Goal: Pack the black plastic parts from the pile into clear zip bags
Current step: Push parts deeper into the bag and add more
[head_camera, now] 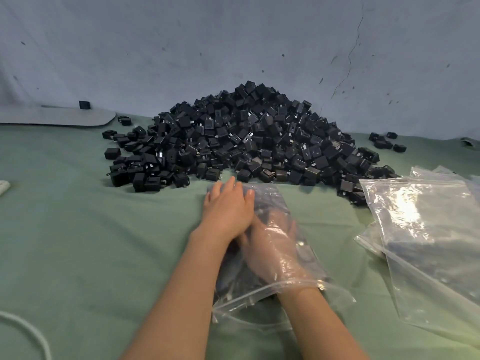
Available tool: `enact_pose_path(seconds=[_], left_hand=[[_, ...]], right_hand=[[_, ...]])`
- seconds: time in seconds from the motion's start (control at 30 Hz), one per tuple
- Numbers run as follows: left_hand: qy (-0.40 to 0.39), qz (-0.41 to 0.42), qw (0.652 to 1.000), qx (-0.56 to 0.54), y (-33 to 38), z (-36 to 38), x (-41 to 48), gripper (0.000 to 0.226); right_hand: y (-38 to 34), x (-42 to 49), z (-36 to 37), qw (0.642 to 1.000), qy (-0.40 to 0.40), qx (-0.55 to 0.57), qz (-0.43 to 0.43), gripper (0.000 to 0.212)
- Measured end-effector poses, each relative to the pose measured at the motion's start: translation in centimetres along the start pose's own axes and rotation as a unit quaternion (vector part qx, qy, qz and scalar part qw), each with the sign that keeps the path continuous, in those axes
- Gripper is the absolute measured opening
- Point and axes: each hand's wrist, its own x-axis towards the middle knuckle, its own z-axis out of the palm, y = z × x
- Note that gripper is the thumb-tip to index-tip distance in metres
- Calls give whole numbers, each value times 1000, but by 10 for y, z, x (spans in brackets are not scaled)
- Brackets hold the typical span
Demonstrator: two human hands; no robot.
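Observation:
A big pile of black plastic parts (pixel 244 136) lies on the green cloth against the grey wall. In front of it lies a clear zip bag (pixel 270 196) with its mouth toward me. My left hand (pixel 228 206) rests flat on the bag's far end, fingers straight. My right hand (pixel 272 245) is inside the bag up to the wrist, seen through the plastic among dark parts. Whether it grips any part I cannot tell.
A stack of clear zip bags (pixel 426 229) lies at the right. Loose black parts (pixel 387 142) sit apart at the far right. A grey mat (pixel 57 116) lies at the far left, and a white cable (pixel 31 331) curves along the lower left.

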Motion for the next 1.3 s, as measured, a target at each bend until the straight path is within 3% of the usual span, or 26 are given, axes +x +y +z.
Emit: enact_pose_path(seconds=[0.1, 0.27, 0.37, 0.47, 0.63, 0.77, 0.93, 1.13, 1.3], left_hand=[[-7, 14, 1000, 11, -7, 12, 8, 54], [11, 26, 999, 26, -18, 18, 9, 54], [18, 26, 999, 24, -19, 18, 9, 54], [22, 28, 999, 25, -20, 19, 10, 54], [21, 28, 999, 16, -21, 20, 10, 53], [21, 35, 999, 8, -23, 20, 10, 53], [27, 40, 999, -6, -26, 22, 12, 52], [37, 36, 998, -42, -27, 26, 12, 54], [32, 32, 997, -68, -27, 24, 11, 53]], right_hand=[[0, 14, 2, 997, -26, -74, 14, 47], [0, 36, 5, 996, -74, -20, 47, 48], [2, 42, 12, 994, -69, -70, 41, 65], [4, 40, 10, 997, -58, -38, 46, 75], [3, 58, 19, 993, -101, -34, 58, 57], [5, 51, 18, 998, -22, -22, 49, 64], [-1, 47, 9, 997, -48, -25, 58, 76], [5, 25, 3, 999, -8, -17, 28, 63], [1, 24, -4, 999, -48, -14, 21, 60]])
